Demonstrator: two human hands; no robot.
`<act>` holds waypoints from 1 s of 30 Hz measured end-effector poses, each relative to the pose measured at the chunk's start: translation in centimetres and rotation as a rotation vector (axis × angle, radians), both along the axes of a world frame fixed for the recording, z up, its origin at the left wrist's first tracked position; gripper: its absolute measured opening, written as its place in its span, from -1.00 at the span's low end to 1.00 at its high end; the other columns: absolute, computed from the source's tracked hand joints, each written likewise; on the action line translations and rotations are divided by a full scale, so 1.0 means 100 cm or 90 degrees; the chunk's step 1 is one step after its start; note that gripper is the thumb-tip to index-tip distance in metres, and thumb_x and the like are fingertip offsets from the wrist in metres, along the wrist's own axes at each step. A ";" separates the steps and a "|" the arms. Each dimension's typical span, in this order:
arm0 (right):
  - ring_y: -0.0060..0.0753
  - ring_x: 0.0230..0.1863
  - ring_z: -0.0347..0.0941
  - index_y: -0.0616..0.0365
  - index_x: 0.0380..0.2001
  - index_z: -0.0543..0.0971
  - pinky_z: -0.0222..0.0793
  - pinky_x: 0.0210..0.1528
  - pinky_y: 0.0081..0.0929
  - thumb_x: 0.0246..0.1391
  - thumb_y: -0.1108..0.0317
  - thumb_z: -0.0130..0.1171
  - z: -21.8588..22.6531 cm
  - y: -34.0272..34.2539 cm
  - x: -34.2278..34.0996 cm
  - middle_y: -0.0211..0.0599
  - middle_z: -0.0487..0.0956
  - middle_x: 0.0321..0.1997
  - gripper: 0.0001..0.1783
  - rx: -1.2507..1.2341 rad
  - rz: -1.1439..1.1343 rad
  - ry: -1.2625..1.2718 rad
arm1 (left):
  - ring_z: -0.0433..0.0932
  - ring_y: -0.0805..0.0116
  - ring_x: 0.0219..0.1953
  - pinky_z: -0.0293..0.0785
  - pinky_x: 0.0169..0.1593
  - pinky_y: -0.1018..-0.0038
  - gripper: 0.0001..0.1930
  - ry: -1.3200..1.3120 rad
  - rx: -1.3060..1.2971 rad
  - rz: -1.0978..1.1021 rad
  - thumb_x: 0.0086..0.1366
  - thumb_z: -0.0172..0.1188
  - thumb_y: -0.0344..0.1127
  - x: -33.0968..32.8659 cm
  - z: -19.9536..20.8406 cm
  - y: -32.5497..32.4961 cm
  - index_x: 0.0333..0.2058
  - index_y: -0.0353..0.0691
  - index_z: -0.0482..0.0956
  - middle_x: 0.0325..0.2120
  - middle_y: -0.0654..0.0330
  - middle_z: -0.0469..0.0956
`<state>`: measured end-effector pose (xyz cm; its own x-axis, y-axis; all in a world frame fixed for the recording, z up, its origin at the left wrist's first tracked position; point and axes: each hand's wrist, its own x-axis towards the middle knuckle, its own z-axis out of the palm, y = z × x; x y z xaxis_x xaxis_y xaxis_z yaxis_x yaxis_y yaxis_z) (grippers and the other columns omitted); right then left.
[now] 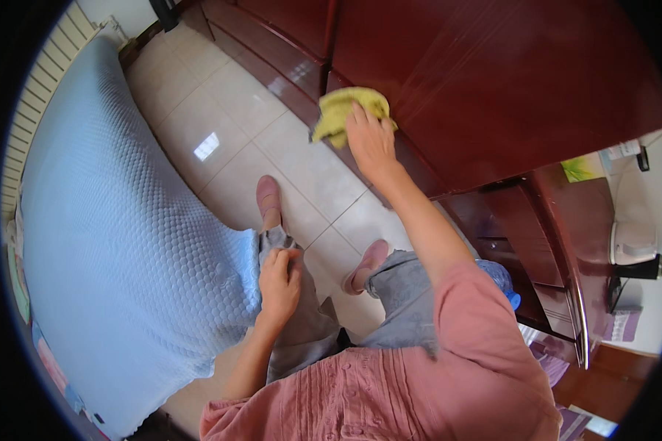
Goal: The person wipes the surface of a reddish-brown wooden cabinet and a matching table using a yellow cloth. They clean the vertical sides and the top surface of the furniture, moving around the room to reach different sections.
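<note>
My right hand (371,147) reaches out to the dark red cabinet, fingers pressing on a yellow cloth (338,110). The cloth is bunched under the fingers, its left edge hanging loose and slightly blurred. It lies against the lower part of the cabinet (493,81), near the seam between door and drawer panels. Low over my left knee is my left hand (278,283), its fingers loosely curled in with nothing seen in them. Beside that hand is the corner of a light blue quilted bedcover (162,257).
Pale glossy floor tiles (228,140) run between bed and cabinet, with my feet in pink shoes on them. At right stand a dark red desk (566,213) with a curved edge and a clear bottle (499,279) with a blue cap. A slatted headboard (40,95) is at far left.
</note>
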<state>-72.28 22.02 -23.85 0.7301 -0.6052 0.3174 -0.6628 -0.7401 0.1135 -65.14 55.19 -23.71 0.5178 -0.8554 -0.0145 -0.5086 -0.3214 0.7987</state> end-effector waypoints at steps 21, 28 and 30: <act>-0.28 -0.07 0.46 0.10 -0.25 0.57 0.32 -0.15 -0.31 0.03 0.35 0.10 0.189 0.041 -0.165 -0.35 0.52 -0.14 -0.80 -0.263 0.180 0.007 | 0.51 0.14 -0.08 0.36 -0.02 0.22 -0.86 -0.283 -0.022 -0.080 0.12 0.27 -0.41 -0.005 -0.028 0.010 -0.30 -0.14 0.65 -0.28 0.21 0.56; -0.06 -0.10 0.56 0.06 -0.16 0.60 0.40 -0.14 -0.12 0.02 0.50 0.09 0.063 0.116 -0.134 -0.19 0.65 -0.20 -0.72 0.266 0.081 -0.124 | 0.54 0.06 -0.05 0.44 0.02 0.22 -0.81 -0.004 -0.050 -0.120 0.31 0.20 -0.33 -0.044 -0.020 -0.003 -0.11 -0.17 0.62 -0.19 0.11 0.58; 0.00 -0.09 0.55 0.09 -0.08 0.60 0.45 -0.09 -0.11 0.01 0.51 0.12 0.070 0.143 -0.128 -0.14 0.63 -0.18 -0.66 0.352 0.090 -0.212 | 0.56 0.08 -0.01 0.46 0.07 0.26 -0.72 0.203 -0.110 -0.098 0.45 0.08 -0.26 -0.073 -0.012 -0.020 0.04 -0.20 0.56 -0.11 0.10 0.59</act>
